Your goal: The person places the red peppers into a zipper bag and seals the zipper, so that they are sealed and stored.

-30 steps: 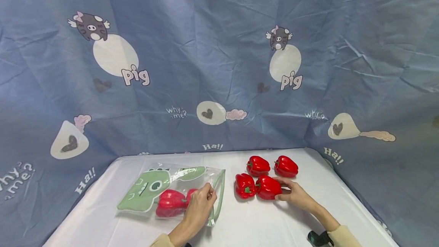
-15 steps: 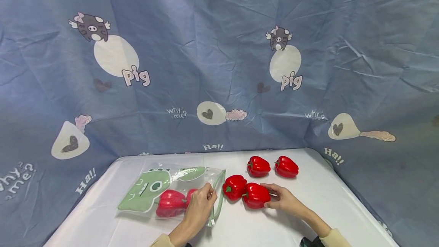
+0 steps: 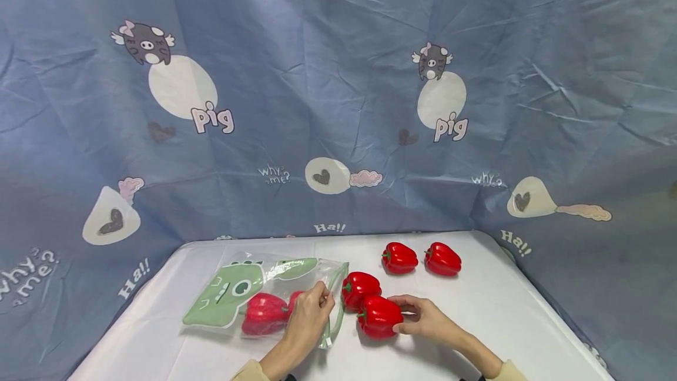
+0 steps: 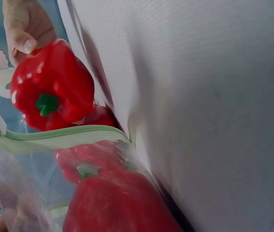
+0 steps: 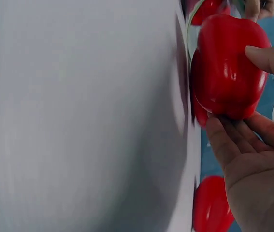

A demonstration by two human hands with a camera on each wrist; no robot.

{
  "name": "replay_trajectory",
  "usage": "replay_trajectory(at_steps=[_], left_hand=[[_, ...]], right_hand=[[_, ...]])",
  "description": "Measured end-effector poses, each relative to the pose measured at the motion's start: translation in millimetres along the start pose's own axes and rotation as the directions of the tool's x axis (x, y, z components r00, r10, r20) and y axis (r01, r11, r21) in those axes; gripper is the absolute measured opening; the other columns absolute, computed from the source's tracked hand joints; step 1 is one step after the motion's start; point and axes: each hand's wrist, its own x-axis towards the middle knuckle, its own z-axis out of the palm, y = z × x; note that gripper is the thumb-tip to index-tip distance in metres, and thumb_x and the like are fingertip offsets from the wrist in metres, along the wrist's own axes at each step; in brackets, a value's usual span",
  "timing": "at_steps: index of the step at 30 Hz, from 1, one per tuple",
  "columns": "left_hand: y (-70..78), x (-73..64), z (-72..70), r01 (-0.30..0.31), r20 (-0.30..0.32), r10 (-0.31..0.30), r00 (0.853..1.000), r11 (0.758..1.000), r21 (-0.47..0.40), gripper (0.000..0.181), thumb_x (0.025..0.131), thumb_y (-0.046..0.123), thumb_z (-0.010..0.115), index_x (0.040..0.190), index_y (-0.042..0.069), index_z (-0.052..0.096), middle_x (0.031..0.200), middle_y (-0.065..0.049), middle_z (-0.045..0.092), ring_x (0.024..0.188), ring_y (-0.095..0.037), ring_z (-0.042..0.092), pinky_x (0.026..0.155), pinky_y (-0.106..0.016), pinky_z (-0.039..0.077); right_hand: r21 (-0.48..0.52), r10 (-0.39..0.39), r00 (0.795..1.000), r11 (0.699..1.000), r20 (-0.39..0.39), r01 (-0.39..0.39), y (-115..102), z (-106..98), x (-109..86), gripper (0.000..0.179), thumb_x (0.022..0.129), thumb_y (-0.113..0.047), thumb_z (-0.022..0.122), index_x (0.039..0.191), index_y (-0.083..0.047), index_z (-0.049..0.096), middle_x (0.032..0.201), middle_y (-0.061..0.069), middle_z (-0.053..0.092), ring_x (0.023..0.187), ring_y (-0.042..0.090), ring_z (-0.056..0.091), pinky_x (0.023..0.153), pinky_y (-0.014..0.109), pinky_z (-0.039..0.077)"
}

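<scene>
Red peppers [image 3: 443, 260], six, two inside one clear bag [image 3: 279, 280], three loose on table [image 3: 502, 293], left hand [image 3: 308, 317] pinching bag near its mouth, right hand [image 3: 429, 323] gripping sixth pepper [image 3: 379, 317] beside bag, fingers pepper-wide.

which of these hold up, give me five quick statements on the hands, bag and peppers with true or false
1. The right hand holds a red pepper. True.
2. That pepper's stem is yellow. False: the stem is green.
3. The left hand grips the clear bag near its opening. True.
4. The bag has no peppers in it. False: bagged peppers show through its side.
5. Two far peppers lie toward the table's back edge. True.
</scene>
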Motion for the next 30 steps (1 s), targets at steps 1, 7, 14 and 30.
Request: replay_trajectory(at_steps=[1, 7, 14, 30], left_hand=[[-0.3, 0.2, 0.0, -0.003, -0.001, 0.003, 1.000, 1.000, -0.001, 0.021, 0.076, 0.001, 0.069, 0.068, 0.014, 0.054, 0.052, 0.014, 0.048, 0.049, 0.007, 0.036, 0.044, -0.009, 0.029], [-1.5, 1.7, -0.3, -0.019, -0.007, 0.019, 1.000, 1.000, -0.011, 0.022, 0.076, 0.000, 0.069, 0.068, 0.014, 0.054, 0.052, 0.013, 0.049, 0.049, 0.007, 0.036, 0.044, -0.009, 0.029], [-1.0, 0.5, -0.4, -0.022, -0.007, 0.022, 1.000, 1.000, -0.003, 0.022, 0.075, 0.000, 0.069, 0.068, 0.014, 0.054, 0.052, 0.014, 0.049, 0.049, 0.007, 0.036, 0.044, -0.009, 0.030], [-0.4, 1.4, -1.5, -0.015, 0.000, 0.015, 1.000, 1.000, -0.009, 0.023, 0.075, 0.000, 0.069, 0.068, 0.015, 0.054, 0.052, 0.014, 0.049, 0.049, 0.007, 0.036, 0.044, -0.009, 0.030]], right_hand=[[-0.001, 0.000, 1.000, 1.000, -0.002, 0.000, -2.1, 1.7, 0.1, 0.055, 0.084, -0.016, 0.072, 0.134, -0.004, 0.052, 0.132, 0.016, 0.057, 0.119, 0.032, 0.057, 0.091, 0.027, 0.051], [-0.009, -0.008, 0.999, 1.000, -0.033, 0.008, -9.3, 9.0, 2.1, 0.054, 0.083, -0.019, 0.074, 0.131, -0.004, 0.054, 0.129, 0.014, 0.060, 0.116, 0.030, 0.060, 0.090, 0.028, 0.052], [-0.009, -0.008, 0.996, 1.000, -0.084, 0.007, -12.2, 13.6, 4.0, 0.054, 0.082, -0.022, 0.075, 0.129, -0.003, 0.056, 0.126, 0.013, 0.062, 0.113, 0.028, 0.062, 0.090, 0.029, 0.052], [0.006, -0.003, 0.990, 1.000, -0.143, 0.004, -14.7, 21.1, 13.5, 0.058, 0.080, -0.022, 0.077, 0.128, 0.003, 0.055, 0.124, 0.018, 0.062, 0.112, 0.032, 0.062, 0.085, 0.028, 0.054]])
